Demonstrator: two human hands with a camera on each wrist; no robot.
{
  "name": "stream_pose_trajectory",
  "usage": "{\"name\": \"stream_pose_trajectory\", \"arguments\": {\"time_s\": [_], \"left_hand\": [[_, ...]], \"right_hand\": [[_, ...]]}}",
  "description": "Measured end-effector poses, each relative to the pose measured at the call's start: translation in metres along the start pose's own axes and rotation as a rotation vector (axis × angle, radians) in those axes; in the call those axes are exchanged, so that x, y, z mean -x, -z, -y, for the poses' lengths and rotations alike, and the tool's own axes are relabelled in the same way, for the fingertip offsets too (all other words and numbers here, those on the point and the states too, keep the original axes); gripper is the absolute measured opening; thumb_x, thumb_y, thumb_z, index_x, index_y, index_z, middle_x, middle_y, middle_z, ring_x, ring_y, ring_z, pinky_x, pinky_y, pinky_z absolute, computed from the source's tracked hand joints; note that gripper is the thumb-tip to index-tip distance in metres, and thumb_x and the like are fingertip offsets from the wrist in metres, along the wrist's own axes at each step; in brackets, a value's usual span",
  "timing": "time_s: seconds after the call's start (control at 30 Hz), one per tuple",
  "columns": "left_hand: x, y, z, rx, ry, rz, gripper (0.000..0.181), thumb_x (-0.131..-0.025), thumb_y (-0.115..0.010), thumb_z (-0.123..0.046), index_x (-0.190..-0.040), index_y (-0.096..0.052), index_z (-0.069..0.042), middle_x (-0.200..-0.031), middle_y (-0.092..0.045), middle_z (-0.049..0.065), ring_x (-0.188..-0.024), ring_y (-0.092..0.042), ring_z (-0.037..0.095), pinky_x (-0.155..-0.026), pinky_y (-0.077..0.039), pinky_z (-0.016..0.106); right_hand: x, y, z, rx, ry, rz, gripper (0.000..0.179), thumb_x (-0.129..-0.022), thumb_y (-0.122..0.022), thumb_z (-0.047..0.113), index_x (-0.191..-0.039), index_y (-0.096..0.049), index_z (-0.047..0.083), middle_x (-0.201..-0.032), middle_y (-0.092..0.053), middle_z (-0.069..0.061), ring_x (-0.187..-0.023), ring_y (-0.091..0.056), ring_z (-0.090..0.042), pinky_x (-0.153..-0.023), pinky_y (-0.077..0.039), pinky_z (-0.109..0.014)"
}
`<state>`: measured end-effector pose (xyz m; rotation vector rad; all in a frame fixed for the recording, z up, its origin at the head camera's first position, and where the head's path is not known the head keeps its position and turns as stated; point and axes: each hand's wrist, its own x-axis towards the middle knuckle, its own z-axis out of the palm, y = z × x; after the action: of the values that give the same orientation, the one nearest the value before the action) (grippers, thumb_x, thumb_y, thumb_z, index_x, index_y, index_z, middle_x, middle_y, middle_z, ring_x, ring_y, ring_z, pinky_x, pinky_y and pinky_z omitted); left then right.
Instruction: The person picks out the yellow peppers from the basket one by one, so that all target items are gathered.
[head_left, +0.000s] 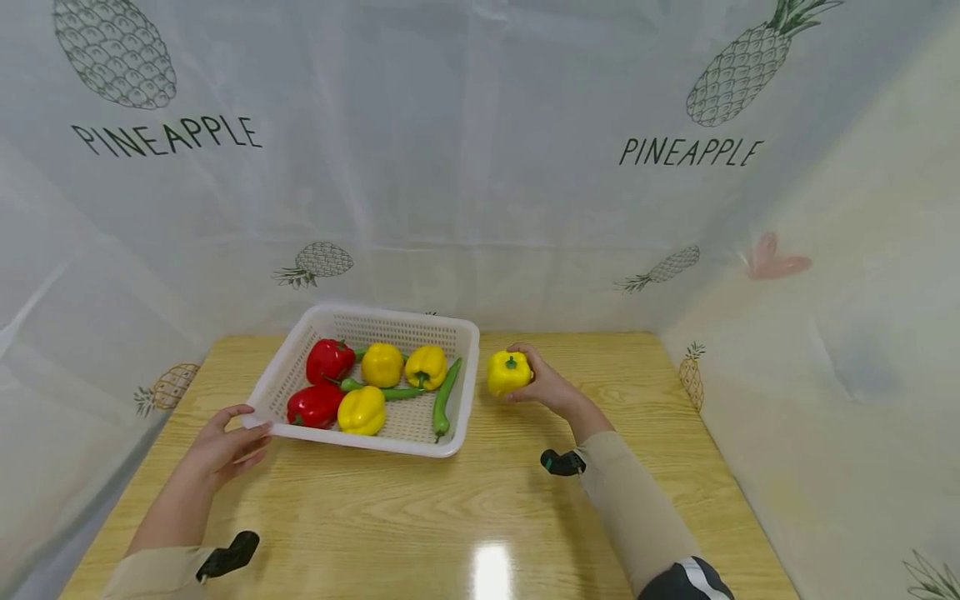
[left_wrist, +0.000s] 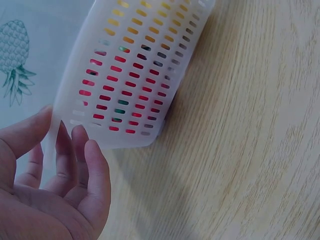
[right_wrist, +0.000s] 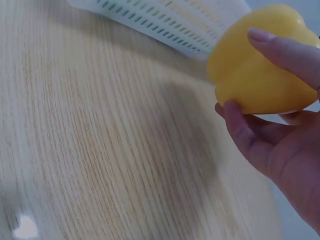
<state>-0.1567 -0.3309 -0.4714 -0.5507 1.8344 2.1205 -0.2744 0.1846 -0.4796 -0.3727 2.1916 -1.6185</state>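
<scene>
A white plastic basket (head_left: 431,448) with slotted walls stands at the left of the table. My left hand (head_left: 225,446) pinches its near left corner, thumb over the rim and fingers beneath it in the left wrist view. Inside lie two red bell peppers (head_left: 315,406), three yellow bell peppers (head_left: 362,411) and several long green chili peppers (head_left: 446,402). Just right of the basket, my right hand (head_left: 551,385) grips another yellow bell pepper (head_left: 508,373), its green stem facing the head camera. In the right wrist view, thumb and fingers hold that pepper (right_wrist: 260,65) above the table.
The wooden table (head_left: 360,517) runs back to a whitish sheet (head_left: 450,183) printed with pineapples, which also hangs at both sides. Black wrist-camera mounts (head_left: 228,556) sit at both sleeves. Light glares off the table's front.
</scene>
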Motion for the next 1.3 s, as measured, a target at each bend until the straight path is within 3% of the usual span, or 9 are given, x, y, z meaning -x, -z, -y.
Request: {"name": "stream_pose_trajectory", "arguments": {"time_s": [0.23, 0.37, 0.57, 0.83, 1.03, 1.3], "left_hand": [[0.004, 0.000, 0.004, 0.005, 0.013, -0.014, 0.040, -0.093, -0.067, -0.009, -0.115, -0.039, -0.027, -0.084, -0.064, -0.005, -0.077, -0.068, 0.008, -0.073, -0.057, 0.030], [0.005, 0.003, 0.008, 0.005, 0.016, -0.017, 0.039, -0.094, -0.066, -0.009, -0.115, -0.039, -0.027, -0.085, -0.063, -0.005, -0.077, -0.068, 0.008, -0.072, -0.057, 0.030], [0.004, 0.001, 0.006, 0.002, -0.005, -0.012, 0.040, -0.093, -0.067, -0.010, -0.114, -0.039, -0.028, -0.086, -0.063, -0.005, -0.078, -0.067, 0.008, -0.073, -0.057, 0.030], [0.001, -0.002, 0.001, 0.003, -0.009, -0.015, 0.040, -0.093, -0.068, -0.010, -0.113, -0.039, -0.028, -0.084, -0.063, -0.004, -0.078, -0.067, 0.008, -0.072, -0.057, 0.030], [0.000, -0.003, 0.002, 0.005, -0.013, -0.012, 0.040, -0.093, -0.067, -0.010, -0.114, -0.038, -0.028, -0.084, -0.063, -0.004, -0.077, -0.067, 0.008, -0.071, -0.057, 0.029], [-0.001, -0.002, 0.004, 0.011, -0.021, -0.017, 0.039, -0.093, -0.067, -0.009, -0.113, -0.039, -0.028, -0.084, -0.063, -0.005, -0.078, -0.067, 0.009, -0.071, -0.057, 0.030]], "right_hand": [[-0.004, 0.000, -0.005, -0.024, -0.015, 0.024, 0.077, -0.085, -0.074, 0.001, -0.145, -0.030, 0.023, -0.138, -0.039, -0.014, -0.114, -0.048, -0.031, -0.093, -0.047, -0.038], [-0.006, -0.002, -0.008, -0.052, -0.034, 0.035, 0.076, -0.086, -0.072, 0.002, -0.145, -0.030, 0.023, -0.141, -0.036, -0.013, -0.114, -0.048, -0.031, -0.093, -0.048, -0.041], [-0.014, 0.002, -0.013, -0.073, -0.061, 0.011, 0.076, -0.086, -0.070, 0.003, -0.147, -0.029, 0.022, -0.145, -0.030, -0.016, -0.114, -0.049, -0.034, -0.098, -0.042, -0.056], [-0.021, 0.004, -0.012, -0.056, -0.079, -0.039, 0.078, -0.089, -0.068, 0.005, -0.152, -0.025, 0.020, -0.148, -0.027, -0.017, -0.116, -0.050, -0.035, -0.095, -0.047, -0.047], [-0.021, -0.003, -0.016, -0.100, -0.056, -0.065, 0.072, -0.095, -0.064, 0.013, -0.153, -0.023, 0.022, -0.152, -0.018, -0.020, -0.121, -0.047, -0.036, -0.098, -0.045, -0.050], [-0.027, -0.010, -0.024, -0.090, -0.049, -0.118, 0.066, -0.102, -0.055, 0.024, -0.155, -0.015, 0.023, -0.142, -0.034, -0.029, -0.111, -0.053, -0.035, -0.093, -0.047, -0.053]]}}
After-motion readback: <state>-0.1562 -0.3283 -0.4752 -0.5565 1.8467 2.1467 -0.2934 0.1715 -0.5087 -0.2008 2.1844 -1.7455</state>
